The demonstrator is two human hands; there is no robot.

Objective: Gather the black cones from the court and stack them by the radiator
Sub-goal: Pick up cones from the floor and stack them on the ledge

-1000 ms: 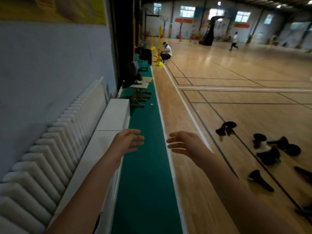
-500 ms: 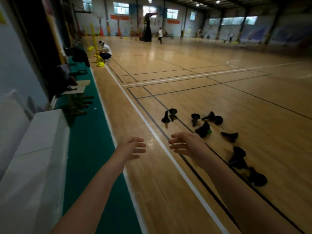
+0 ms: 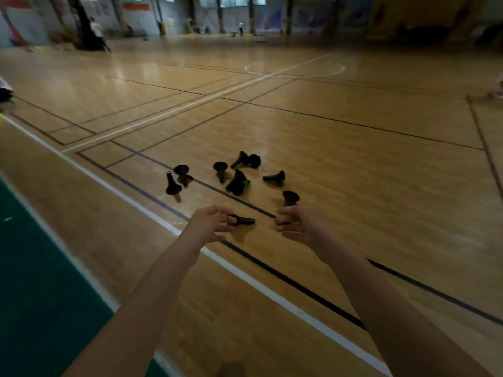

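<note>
Several black cones lie scattered on the wooden court ahead of me, most tipped on their sides. One cone (image 3: 171, 183) stands upright at the left of the group, and another cone (image 3: 239, 184) has a green piece beside it. My left hand (image 3: 209, 223) and my right hand (image 3: 298, 225) reach forward with loosely curled fingers and hold nothing. A tipped cone (image 3: 245, 221) shows between the two hands, partly hidden behind my left fingers. Another cone (image 3: 290, 197) lies just beyond my right hand. The radiator is out of view.
A white line (image 3: 245, 276) and a black line (image 3: 299, 287) cross the floor under my arms. A green floor strip (image 3: 40, 295) runs along the left. A dark basketball stand (image 3: 87, 34) and distant people are at the far end of the hall.
The view has swung right, away from the radiator wall and onto the court. The cones now lie straight ahead and closer. Both hands stay stretched out and hold nothing.
</note>
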